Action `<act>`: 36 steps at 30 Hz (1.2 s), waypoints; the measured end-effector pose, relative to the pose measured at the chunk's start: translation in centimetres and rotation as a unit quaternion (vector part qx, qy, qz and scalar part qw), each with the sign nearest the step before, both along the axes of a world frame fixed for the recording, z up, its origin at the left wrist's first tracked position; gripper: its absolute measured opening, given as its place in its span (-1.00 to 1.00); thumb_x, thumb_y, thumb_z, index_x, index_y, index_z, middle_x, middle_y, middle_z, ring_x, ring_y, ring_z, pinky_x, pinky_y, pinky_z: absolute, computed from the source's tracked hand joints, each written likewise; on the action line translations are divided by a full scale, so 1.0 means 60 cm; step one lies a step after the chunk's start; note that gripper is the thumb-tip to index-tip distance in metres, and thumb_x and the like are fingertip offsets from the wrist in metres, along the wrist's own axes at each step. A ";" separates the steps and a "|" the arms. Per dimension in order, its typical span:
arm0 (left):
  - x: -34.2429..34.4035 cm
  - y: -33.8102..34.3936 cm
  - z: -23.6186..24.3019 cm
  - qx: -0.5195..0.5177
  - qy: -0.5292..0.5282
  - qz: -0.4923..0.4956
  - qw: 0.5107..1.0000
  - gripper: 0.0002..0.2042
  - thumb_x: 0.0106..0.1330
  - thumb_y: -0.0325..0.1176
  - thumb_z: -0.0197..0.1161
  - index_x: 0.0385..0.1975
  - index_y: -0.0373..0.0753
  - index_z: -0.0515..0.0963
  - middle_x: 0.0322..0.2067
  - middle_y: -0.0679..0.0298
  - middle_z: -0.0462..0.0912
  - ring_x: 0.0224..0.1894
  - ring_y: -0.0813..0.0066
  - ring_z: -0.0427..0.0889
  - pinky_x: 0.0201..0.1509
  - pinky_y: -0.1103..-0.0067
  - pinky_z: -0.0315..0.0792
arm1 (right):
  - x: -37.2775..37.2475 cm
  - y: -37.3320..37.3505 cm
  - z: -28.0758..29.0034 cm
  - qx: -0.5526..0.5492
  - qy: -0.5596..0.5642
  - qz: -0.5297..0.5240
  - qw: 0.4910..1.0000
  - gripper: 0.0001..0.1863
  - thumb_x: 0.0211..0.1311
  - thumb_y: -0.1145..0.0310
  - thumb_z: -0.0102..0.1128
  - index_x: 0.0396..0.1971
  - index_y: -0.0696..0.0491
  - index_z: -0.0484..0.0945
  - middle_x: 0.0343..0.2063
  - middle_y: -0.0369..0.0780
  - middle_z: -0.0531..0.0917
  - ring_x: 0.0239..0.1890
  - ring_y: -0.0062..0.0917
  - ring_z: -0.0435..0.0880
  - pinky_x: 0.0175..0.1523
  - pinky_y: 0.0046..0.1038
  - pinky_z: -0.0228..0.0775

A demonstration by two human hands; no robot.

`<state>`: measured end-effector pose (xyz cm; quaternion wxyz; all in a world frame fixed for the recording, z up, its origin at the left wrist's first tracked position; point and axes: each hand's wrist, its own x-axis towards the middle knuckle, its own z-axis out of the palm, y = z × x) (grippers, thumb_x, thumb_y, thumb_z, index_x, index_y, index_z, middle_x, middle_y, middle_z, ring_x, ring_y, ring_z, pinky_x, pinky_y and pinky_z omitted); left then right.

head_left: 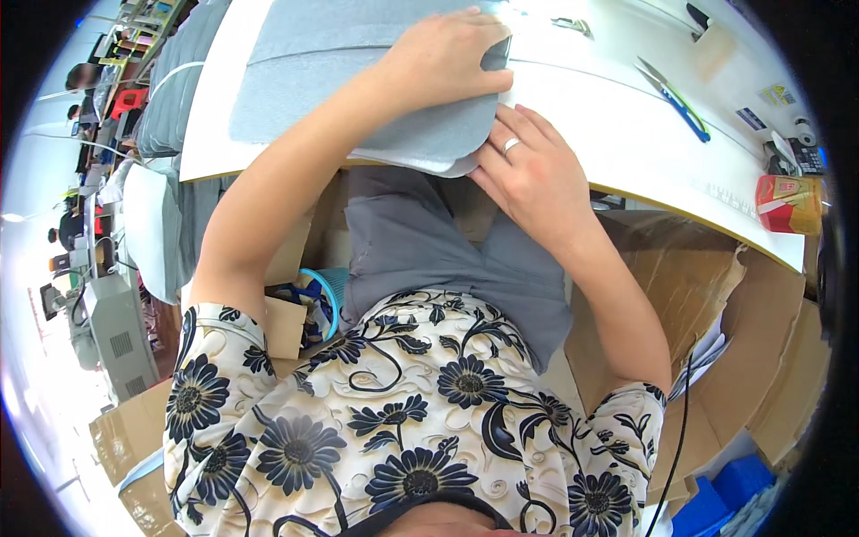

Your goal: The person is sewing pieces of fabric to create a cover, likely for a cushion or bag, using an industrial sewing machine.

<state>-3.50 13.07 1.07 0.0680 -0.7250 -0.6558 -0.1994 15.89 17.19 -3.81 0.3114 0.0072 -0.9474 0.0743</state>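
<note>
A grey, felt-like fabric panel [313, 98] with rounded corners and a seam across it lies on the white table, its near edge at the table's rim. A pale layer [445, 166] shows under its near right corner. My left hand [447, 58] rests on the panel's right part, fingers stretched out and thumb apart. Closed at the panel's right corner, my right hand [534, 174] wears a ring and holds the edge between thumb and fingers. Its fingertips are partly hidden against the edge.
Blue-and-green-handled scissors [676, 103] lie at the right of the white table [591, 98], with a red-and-yellow container [787, 204] near its right end. Grey panels [174, 85] are stacked at left. Cardboard boxes [662, 277] and a blue-rimmed bin [333, 300] stand below.
</note>
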 end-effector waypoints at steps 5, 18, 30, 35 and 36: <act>0.009 -0.013 -0.019 -0.086 0.049 0.097 0.990 -0.48 0.25 -0.09 0.34 0.15 -0.23 0.54 0.14 0.06 0.58 0.25 0.11 0.50 0.29 0.34 0.39 | 0.009 0.018 0.007 -0.016 0.005 0.047 0.999 -0.81 0.06 0.38 0.28 -0.34 0.15 0.62 -0.19 -0.16 0.68 0.00 -0.35 0.63 0.12 -0.34 0.47; 0.028 -0.195 -0.008 -0.042 -0.122 -0.044 0.991 -0.55 0.10 -0.36 0.47 0.05 -0.24 0.64 0.09 0.16 0.65 0.26 0.21 0.52 0.41 0.23 0.30 | 0.034 0.009 -0.014 -0.067 0.124 0.022 0.990 -0.78 -0.15 0.58 0.36 -0.38 0.17 0.65 -0.25 -0.20 0.66 -0.13 -0.32 0.67 -0.12 -0.34 0.55; 0.003 -0.165 -0.048 0.127 0.050 -0.165 0.977 -0.59 0.30 -0.24 0.32 0.07 -0.33 0.56 0.09 0.01 0.60 0.23 0.09 0.52 0.30 0.28 0.37 | 0.036 0.024 0.010 -0.099 0.055 0.060 0.992 -0.78 -0.11 0.63 0.34 -0.36 0.17 0.65 -0.23 -0.20 0.69 -0.09 -0.34 0.69 -0.05 -0.37 0.56; 0.010 -0.170 -0.059 0.133 0.036 -0.129 0.982 -0.62 0.27 -0.30 0.36 0.06 -0.27 0.58 0.07 0.11 0.63 0.23 0.18 0.54 0.27 0.28 0.40 | 0.037 0.025 0.006 -0.110 0.034 0.065 0.991 -0.78 -0.09 0.63 0.35 -0.34 0.17 0.66 -0.22 -0.20 0.69 -0.09 -0.32 0.70 -0.04 -0.36 0.56; 0.016 -0.171 -0.058 0.134 0.028 -0.108 0.985 -0.64 0.27 -0.32 0.36 0.04 -0.27 0.59 0.05 0.12 0.64 0.21 0.19 0.55 0.25 0.29 0.41 | 0.037 0.026 0.002 -0.101 0.051 0.063 0.992 -0.77 -0.10 0.64 0.36 -0.35 0.18 0.66 -0.23 -0.19 0.68 -0.09 -0.32 0.70 -0.05 -0.36 0.56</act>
